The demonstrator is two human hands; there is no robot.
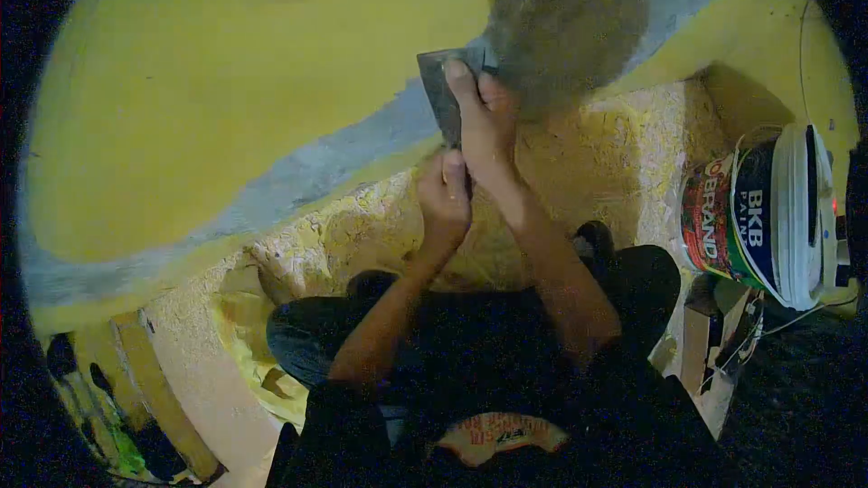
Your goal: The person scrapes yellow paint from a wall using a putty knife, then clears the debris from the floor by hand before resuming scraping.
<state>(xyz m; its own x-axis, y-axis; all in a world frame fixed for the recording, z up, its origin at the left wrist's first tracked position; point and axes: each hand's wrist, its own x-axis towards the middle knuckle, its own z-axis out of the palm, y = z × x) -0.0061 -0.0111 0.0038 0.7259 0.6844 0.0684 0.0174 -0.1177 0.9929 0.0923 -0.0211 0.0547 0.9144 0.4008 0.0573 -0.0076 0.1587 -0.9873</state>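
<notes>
A putty knife (438, 95) with a wide, dark metal blade is held out in front of me, blade end away from my body. My left hand (444, 194) is closed around its handle, thumb lying along the top. Closed over the blade from the right is my right hand (488, 126), its thumb pressed flat on the metal near the wide edge. The fingers under the blade are hidden. Just beyond the knife is a yellow wall (262, 63) with a grey-blue band (316, 167) across it; a dark shadow falls on the upper part.
At the right a paint bucket (755, 217) lies tilted, with a pale rim and a cable close by. Crumbly yellow scrapings (389, 208) cover the ground along the wall's lower edge. A paint-stained board (158, 398) is at lower left, near yellow sheeting (244, 343). My bent legs are below my hands.
</notes>
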